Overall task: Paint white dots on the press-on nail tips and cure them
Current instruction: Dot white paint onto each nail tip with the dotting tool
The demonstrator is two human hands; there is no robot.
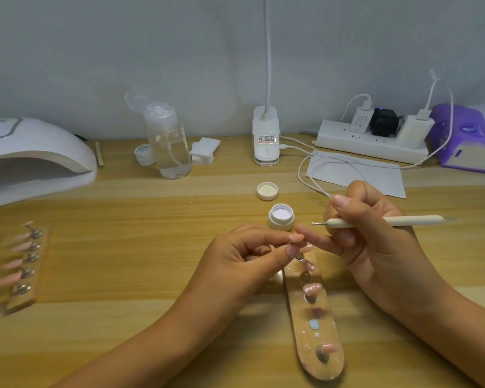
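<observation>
The right hand holds the tool like a pen, fingers curled round its shaft and the ball end pointing left. One finger stretches out to the left hand, likely as a brace for a steady dot. The left hand pinches thumb against forefinger at the top tip of the strip, probably to keep it still; whether it grips the tip or its stud I cannot tell. The strip runs from mid-desk toward the near edge, with a dotted tip further down. The open pot stands just behind the hands, an easy dip away, and its lid lies behind it. A second strip of blurred pink tips lies by the left edge, near the lamp at the back left.
</observation>
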